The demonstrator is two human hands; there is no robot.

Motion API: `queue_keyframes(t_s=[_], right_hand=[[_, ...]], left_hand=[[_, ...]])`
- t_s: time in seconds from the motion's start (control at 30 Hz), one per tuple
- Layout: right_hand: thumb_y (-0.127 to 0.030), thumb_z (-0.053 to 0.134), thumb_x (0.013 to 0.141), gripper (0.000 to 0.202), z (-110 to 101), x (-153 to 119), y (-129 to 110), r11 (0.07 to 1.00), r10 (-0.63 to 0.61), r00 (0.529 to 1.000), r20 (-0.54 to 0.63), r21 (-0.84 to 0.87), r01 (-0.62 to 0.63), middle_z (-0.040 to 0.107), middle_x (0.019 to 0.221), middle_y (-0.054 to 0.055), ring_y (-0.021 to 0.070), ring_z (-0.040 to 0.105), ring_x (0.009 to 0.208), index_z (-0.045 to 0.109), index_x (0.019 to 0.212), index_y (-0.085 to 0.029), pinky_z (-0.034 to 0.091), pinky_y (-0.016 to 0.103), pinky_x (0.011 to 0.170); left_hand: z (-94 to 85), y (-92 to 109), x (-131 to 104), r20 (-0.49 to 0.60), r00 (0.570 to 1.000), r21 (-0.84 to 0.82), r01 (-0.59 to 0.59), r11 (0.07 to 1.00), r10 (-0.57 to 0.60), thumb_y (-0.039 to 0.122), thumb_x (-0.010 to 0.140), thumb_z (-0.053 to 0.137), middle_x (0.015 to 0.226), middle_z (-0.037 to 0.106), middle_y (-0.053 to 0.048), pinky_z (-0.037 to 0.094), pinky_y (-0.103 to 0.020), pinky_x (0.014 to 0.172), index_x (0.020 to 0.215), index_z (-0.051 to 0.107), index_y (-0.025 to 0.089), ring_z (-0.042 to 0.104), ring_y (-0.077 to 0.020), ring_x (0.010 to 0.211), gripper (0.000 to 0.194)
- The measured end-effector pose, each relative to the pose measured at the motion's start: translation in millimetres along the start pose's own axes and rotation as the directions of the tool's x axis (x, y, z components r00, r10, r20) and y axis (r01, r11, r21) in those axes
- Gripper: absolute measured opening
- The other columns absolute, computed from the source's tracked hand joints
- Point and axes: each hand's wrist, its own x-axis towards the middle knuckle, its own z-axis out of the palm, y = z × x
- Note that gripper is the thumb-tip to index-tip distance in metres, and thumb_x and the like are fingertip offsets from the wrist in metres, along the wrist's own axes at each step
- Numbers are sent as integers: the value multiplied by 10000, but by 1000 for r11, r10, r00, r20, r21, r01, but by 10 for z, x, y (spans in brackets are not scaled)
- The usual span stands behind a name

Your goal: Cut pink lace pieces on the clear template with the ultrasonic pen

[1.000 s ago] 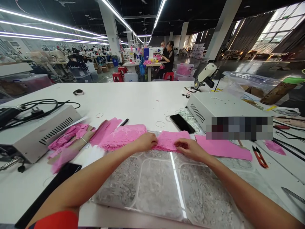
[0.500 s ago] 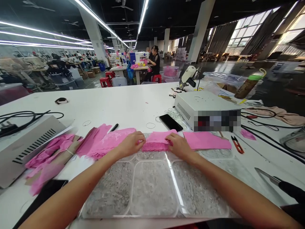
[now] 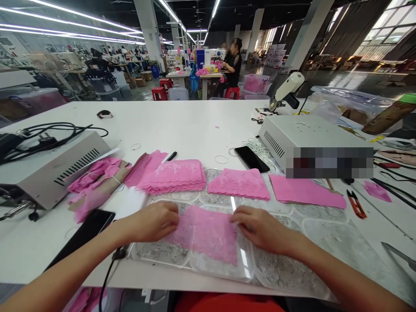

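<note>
In the head view, the left hand [image 3: 160, 221] and the right hand [image 3: 256, 225] pinch with closed fingers the upper edge of a thin, see-through pink lace piece [image 3: 214, 232], spread between them above a smooth grey-patterned sheet [image 3: 224, 272]. Nearer than the fingers, room remains until the table edge [image 3: 156, 273]. Just beyond lies a scalloped lace stack [image 3: 177, 174].

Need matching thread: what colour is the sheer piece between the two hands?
Pink; the sheer piece shows best in the head view.
</note>
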Motion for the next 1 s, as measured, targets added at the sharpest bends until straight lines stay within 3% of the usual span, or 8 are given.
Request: queue_keyframes(t_s=[0.2,0.3,0.37,0.47,0.63,0.73,0.83,1.0], right_hand=[[-202,586,809,146,-59,537,323,980,198,956,-215,46,-192,671,912,69,161,605,727,669,927,-182,463,293,663],[-191,583,791,115,-19,670,409,978,210,954,-214,49,-204,677,889,59,159,599,729,676,859,-187,439,286,652],[-182,549,801,129,-4,696,438,976,217,954,-207,68,-207,681,847,44,141,581,687,678,808,-194,424,273,626],[-194,517,814,159,-9,693,471,971,232,952,-201,109,-214,683,801,31,133,565,654,671,775,-198,412,263,599],[-212,504,811,175,-53,683,492,964,246,949,-196,151,-219,674,733,22,140,568,647,650,715,-200,406,263,587],[-258,545,799,128,-66,708,443,962,255,942,-217,160,-223,680,765,30,139,570,643,655,777,-195,413,262,585],[-301,618,762,165,-46,792,358,962,259,926,-275,158,-223,688,838,42,139,568,658,649,881,-191,409,261,587],[-194,539,775,116,-108,967,300,954,287,879,-380,196,-227,610,596,-12,108,499,535,587,670,-193,355,242,531]], left_hand=[[156,30,839,-85,992,37,96,995,-93,196,893,581,1072,614,-83,476,-302,835,1000,652,163,600,-214,996,132],[240,7,1221,-68,992,42,110,993,-107,210,922,560,1005,625,-72,500,-327,841,931,650,149,613,-196,955,109],[270,-32,1356,-45,992,35,119,992,-117,267,947,554,1026,633,-63,527,-355,827,1003,634,143,623,-178,925,158],[280,-103,1416,-15,993,10,116,993,-116,344,948,568,1130,619,-76,547,-383,825,1149,589,154,627,-180,950,278],[247,-152,1404,-37,995,-29,95,995,-96,347,947,569,1103,627,-71,547,-377,818,1126,597,152,629,-175,932,266],[209,-128,1406,-91,993,-39,76,996,-80,264,954,538,975,643,-50,525,-332,792,976,642,139,624,-154,859,164],[162,-85,1411,-157,986,-51,55,997,-63,159,931,483,896,638,-37,485,-269,767,836,662,161,610,-141,821,203],[145,43,1416,-332,929,-87,139,986,-160,187,916,475,906,620,-47,466,-293,772,867,616,172,582,-171,863,150]])
